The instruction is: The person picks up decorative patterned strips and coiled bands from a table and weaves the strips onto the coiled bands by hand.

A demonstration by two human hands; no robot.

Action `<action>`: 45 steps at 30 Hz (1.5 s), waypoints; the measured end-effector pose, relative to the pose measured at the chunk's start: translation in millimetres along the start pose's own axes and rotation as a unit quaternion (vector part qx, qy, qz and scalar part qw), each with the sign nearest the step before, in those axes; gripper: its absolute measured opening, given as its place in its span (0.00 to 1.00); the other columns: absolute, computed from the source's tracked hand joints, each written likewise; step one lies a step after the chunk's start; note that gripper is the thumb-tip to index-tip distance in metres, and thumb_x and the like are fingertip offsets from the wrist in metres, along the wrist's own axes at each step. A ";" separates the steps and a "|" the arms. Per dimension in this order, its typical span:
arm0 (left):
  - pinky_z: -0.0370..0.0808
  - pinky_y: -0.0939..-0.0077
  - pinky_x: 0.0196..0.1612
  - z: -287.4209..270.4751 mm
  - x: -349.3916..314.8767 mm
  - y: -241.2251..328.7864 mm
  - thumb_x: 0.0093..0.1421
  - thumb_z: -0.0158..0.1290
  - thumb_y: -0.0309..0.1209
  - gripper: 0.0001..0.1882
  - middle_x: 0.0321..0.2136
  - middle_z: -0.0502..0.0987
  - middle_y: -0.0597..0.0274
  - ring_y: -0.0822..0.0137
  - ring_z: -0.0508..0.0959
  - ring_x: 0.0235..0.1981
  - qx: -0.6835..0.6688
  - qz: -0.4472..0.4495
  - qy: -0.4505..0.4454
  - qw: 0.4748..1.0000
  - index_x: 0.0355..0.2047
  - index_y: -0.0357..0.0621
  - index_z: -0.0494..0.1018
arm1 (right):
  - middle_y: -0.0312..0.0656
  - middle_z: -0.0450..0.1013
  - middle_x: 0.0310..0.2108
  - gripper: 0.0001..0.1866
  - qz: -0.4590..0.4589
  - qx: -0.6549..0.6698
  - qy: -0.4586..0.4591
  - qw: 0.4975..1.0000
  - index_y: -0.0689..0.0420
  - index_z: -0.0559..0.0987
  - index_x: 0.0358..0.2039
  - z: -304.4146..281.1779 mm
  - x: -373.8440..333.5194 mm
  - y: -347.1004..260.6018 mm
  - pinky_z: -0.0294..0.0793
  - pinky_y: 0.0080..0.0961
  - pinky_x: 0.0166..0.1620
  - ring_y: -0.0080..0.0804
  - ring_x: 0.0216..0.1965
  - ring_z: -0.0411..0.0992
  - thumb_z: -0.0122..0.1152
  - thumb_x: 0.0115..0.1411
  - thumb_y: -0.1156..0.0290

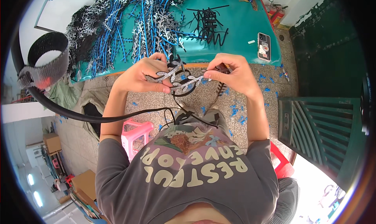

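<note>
Between both hands, in front of the table edge, stretches a black strip with sparkling silver leaf shapes point(186, 83). My left hand point(147, 76) pinches its left end, the thumb and fingers closed on it. The right end is held by my right hand point(232, 72), thumb pressed against the fingers. A dark brown piece point(223, 68) shows by the right fingers; I cannot make out what it is. Loose black loops curl below the strip, and a dark leafy length point(221, 89) hangs under my right hand.
Heaps of silver-leaf strips and blue cords point(150, 24) cover the left of the green table point(243, 32). Black strips point(209, 24) and a phone point(264, 46) lie farther right. A pink stool point(137, 134) and a red stool point(281, 163) flank me. Blue scraps litter the floor.
</note>
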State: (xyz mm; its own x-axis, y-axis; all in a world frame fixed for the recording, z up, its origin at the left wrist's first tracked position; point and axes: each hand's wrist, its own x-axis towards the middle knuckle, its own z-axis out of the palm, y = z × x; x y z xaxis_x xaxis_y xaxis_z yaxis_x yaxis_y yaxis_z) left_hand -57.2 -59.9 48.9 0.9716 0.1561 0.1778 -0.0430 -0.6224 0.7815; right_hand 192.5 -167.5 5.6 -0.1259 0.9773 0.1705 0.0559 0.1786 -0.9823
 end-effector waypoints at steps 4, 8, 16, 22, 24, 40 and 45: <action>0.59 0.69 0.40 2.6 1.1 7.1 0.43 0.64 0.29 0.09 0.15 0.67 0.66 0.67 0.65 0.21 -0.025 0.021 0.011 0.999 0.19 0.39 0.75 | 0.29 0.69 0.20 0.06 -0.010 0.005 -0.017 1.000 0.60 0.78 0.24 2.3 4.7 -0.2 0.56 0.15 0.23 0.12 0.21 0.60 0.67 0.48 0.73; 0.59 0.69 0.41 0.8 0.6 10.3 0.43 0.63 0.29 0.09 0.16 0.69 0.65 0.67 0.66 0.21 -0.022 0.032 -0.011 0.999 0.19 0.39 0.75 | 0.30 0.69 0.20 0.06 -0.015 0.010 -0.034 0.999 0.60 0.78 0.24 5.0 7.2 -2.5 0.56 0.15 0.23 0.12 0.21 0.60 0.67 0.48 0.73; 0.59 0.65 0.46 1.3 4.1 14.1 0.43 0.64 0.30 0.09 0.20 0.73 0.62 0.66 0.70 0.23 -0.031 0.047 -0.028 0.998 0.18 0.40 0.75 | 0.30 0.69 0.23 0.12 -0.015 -0.011 -0.079 0.997 0.58 0.77 0.31 12.5 15.2 7.5 0.60 0.17 0.28 0.16 0.25 0.63 0.67 0.48 0.66; 0.58 0.60 0.53 1.6 -2.7 -1.2 0.41 0.65 0.30 0.10 0.23 0.76 0.62 0.65 0.74 0.30 -0.022 0.054 -0.020 0.998 0.18 0.39 0.74 | 0.36 0.69 0.35 0.16 -0.084 -0.010 -0.125 0.989 0.57 0.75 0.38 17.4 18.9 25.6 0.63 0.23 0.44 0.24 0.39 0.65 0.63 0.52 0.61; 0.55 0.53 0.55 2.7 -4.5 -4.8 0.38 0.65 0.32 0.13 0.19 0.76 0.61 0.61 0.74 0.32 -0.019 0.014 0.016 1.000 0.16 0.37 0.74 | 0.37 0.69 0.38 0.16 -0.077 0.061 -0.144 0.985 0.58 0.76 0.37 16.6 18.4 33.0 0.63 0.24 0.47 0.26 0.42 0.65 0.62 0.53 0.61; 0.46 0.55 0.63 9.6 -2.4 -24.4 0.45 0.63 0.38 0.15 0.18 0.73 0.64 0.66 0.73 0.24 0.048 -0.141 -0.029 0.988 0.24 0.39 0.74 | 0.41 0.69 0.42 0.18 -0.104 -0.164 0.190 0.963 0.58 0.74 0.38 53.4 1.5 20.0 0.68 0.29 0.43 0.34 0.40 0.70 0.64 0.49 0.61; 0.47 0.54 0.61 5.6 -2.4 -6.8 0.47 0.62 0.34 0.12 0.17 0.69 0.67 0.68 0.72 0.24 0.053 -0.092 -0.017 0.994 0.24 0.39 0.73 | 0.35 0.72 0.33 0.11 0.067 0.161 -0.057 0.983 0.59 0.74 0.37 24.2 -12.5 52.8 0.70 0.19 0.37 0.21 0.33 0.71 0.63 0.53 0.72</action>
State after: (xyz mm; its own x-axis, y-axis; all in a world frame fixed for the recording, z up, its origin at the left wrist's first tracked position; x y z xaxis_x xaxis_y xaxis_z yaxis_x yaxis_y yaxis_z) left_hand -57.9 -60.4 39.8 0.9682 0.2498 0.0151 0.1598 -0.6634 0.7310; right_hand 173.0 -173.1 -50.2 -0.2508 0.9669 0.0463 -0.2354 -0.0145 -0.9718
